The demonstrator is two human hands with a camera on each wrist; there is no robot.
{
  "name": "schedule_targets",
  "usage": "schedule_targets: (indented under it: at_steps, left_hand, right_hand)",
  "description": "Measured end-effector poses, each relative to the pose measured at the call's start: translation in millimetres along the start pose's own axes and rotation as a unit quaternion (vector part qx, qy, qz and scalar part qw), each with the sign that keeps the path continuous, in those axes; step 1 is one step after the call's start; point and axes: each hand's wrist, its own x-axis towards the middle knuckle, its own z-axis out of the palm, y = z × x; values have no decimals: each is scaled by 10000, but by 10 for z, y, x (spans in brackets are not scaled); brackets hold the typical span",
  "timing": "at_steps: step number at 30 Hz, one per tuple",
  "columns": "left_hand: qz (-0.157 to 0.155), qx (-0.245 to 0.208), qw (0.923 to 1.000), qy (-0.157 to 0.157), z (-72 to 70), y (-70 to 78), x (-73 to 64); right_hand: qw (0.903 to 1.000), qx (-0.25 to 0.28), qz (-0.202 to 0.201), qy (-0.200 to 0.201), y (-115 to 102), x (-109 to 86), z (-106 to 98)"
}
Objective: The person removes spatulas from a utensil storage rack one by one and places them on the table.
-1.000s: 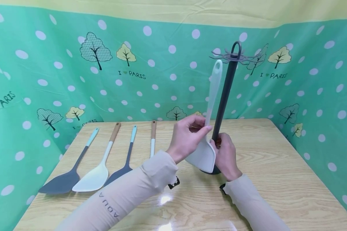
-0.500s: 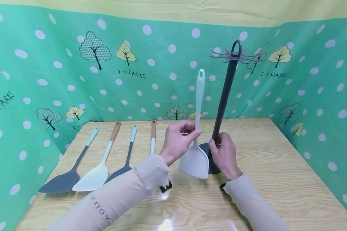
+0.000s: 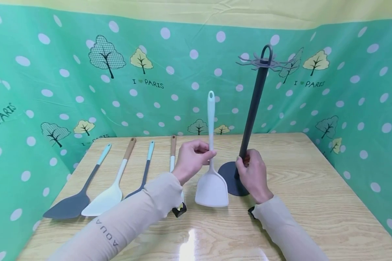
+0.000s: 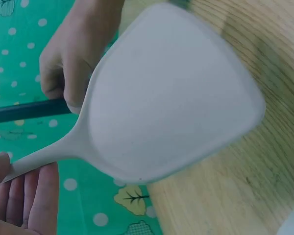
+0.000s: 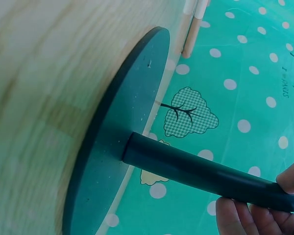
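My left hand (image 3: 192, 159) pinches a white spatula (image 3: 211, 188) by its shaft between thumb and fingers. The spatula stands upright, its pale mint handle with a hanging hole pointing up and its broad blade down. In the left wrist view the blade fills the middle. My right hand (image 3: 253, 174) grips the lower pole of a black utensil stand (image 3: 255, 105), just above its round base. A ring of grey hooks (image 3: 264, 64) and a loop top the pole. In the right wrist view, the stand's base (image 5: 122, 142) sits on the table, with fingers and thumb around the pole.
Left of my hands several spatulas lie in a row on the wooden table (image 3: 281, 217): a dark one (image 3: 70, 204), a white one with a brown handle (image 3: 106, 201), and others partly behind my left arm. A green dotted curtain (image 3: 170, 47) encloses the back and sides.
My left hand has carried the white spatula leftward and down, away from the stand's pole, and its blade now faces more squarely toward me. The right hand keeps its grip on the pole.
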Motion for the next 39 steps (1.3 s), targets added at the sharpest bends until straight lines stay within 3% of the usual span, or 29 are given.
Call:
schedule_targets:
  at_steps: [14,23,39]
  left_hand:
    - [-1117,-190,9935,-139,-155,-198,201]
    - [-1532,-49,9882,51,-236,-341,364]
    - [-1932,361,9805,-61,-329,-538,516]
  right_hand:
    - [9999,99,17,-23,-5,-12,2]
    - [10000,82,-8,6,-7,-6,-2]
    - [9999,116,59,-36,-11,1,-10]
